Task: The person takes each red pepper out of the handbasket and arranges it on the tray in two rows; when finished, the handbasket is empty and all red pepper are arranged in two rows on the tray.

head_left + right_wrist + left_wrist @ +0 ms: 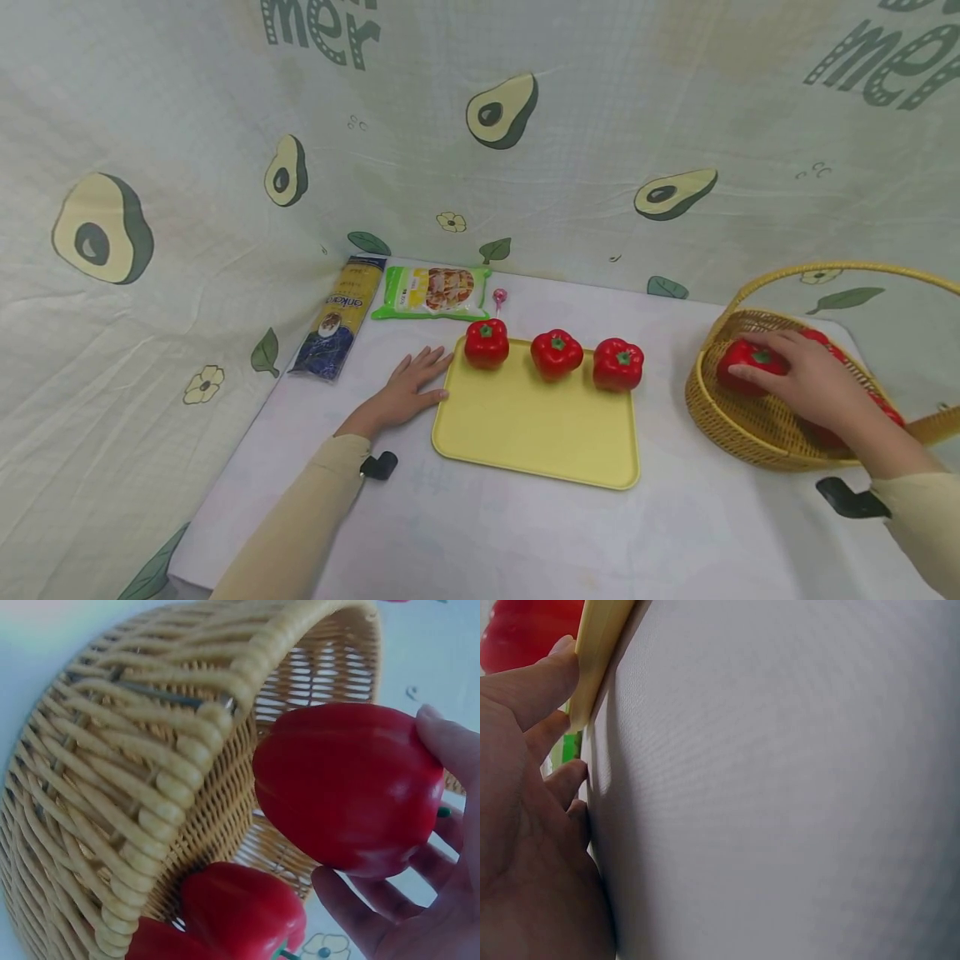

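Observation:
My right hand (813,379) grips a red bell pepper (349,787) by its stem end, within the wicker basket (705,400). Other red peppers (240,911) lie deeper in that basket, partly covered by the hand and arm in the head view. My left hand (405,392) lies with fingers spread on the white table, its thumb touching the left edge of the yellow tray (536,433). Along the tray's far edge sit three red peppers: a left one (486,344), a middle one (557,355) and a right one (618,365).
Behind the left hand lie a blue and gold packet (341,321) and a green food packet (435,292). A pink lollipop (500,297) lies beside the green one. The basket's tall handle (847,267) arches over it. A cloth printed with avocados (502,112) hangs behind the table.

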Action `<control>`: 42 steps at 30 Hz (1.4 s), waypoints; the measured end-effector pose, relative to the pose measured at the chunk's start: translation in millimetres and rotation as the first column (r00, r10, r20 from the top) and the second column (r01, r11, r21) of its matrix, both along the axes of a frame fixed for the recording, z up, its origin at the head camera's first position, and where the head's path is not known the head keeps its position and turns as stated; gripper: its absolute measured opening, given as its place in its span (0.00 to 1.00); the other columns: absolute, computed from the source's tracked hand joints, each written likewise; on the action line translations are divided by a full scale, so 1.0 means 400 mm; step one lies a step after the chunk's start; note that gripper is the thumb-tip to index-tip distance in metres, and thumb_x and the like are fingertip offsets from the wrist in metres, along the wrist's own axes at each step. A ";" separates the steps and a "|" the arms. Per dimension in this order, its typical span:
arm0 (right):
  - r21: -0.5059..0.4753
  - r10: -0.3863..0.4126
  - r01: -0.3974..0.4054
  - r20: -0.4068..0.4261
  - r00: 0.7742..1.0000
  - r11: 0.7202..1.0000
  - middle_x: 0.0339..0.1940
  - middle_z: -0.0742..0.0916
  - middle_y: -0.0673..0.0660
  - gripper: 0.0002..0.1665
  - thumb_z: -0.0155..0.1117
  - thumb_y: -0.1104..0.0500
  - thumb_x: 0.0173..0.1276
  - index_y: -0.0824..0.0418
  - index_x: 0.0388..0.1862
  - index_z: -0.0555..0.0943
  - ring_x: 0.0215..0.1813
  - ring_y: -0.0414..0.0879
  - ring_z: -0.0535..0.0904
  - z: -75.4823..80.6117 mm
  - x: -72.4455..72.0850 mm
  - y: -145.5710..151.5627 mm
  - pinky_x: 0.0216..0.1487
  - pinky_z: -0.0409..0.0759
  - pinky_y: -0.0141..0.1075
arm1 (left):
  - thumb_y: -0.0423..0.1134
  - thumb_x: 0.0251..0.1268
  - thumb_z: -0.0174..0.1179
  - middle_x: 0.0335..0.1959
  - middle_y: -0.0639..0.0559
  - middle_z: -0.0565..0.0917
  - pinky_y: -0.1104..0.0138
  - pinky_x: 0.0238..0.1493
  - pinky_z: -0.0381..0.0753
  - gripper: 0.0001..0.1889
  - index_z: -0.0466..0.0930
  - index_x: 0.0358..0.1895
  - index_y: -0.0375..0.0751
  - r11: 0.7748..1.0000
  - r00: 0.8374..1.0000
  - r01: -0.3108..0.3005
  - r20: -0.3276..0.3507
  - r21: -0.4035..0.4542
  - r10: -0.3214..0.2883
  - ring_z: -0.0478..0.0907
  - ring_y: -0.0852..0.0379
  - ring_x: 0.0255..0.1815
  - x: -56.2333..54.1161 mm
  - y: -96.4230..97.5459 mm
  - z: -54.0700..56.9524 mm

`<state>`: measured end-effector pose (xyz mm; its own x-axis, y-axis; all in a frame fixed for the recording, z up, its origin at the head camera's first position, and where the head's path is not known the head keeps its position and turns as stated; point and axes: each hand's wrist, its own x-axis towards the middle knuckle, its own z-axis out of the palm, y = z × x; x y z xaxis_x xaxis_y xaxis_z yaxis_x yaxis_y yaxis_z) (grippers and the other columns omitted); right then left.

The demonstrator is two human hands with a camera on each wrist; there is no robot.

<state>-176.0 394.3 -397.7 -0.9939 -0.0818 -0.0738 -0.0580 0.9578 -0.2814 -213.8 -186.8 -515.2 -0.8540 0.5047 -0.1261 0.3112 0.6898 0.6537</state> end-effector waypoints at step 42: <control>-0.110 0.052 -0.068 -0.138 0.989 0.992 0.65 0.74 0.69 0.48 0.78 0.36 0.57 0.57 0.71 0.75 0.62 0.70 0.64 0.056 0.156 -0.222 0.38 0.84 0.66 | 0.57 0.76 0.56 0.84 0.51 0.47 0.49 0.81 0.27 0.39 0.52 0.83 0.54 0.999 0.999 -0.007 0.031 -0.032 0.008 0.34 0.49 0.85 -0.009 -0.005 -0.011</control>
<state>-113.4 305.6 -375.2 -0.9872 -0.1417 0.0733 -0.1589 0.9137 -0.3739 -217.3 -188.8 -519.6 -0.8531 0.4936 -0.1688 0.2858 0.7129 0.6404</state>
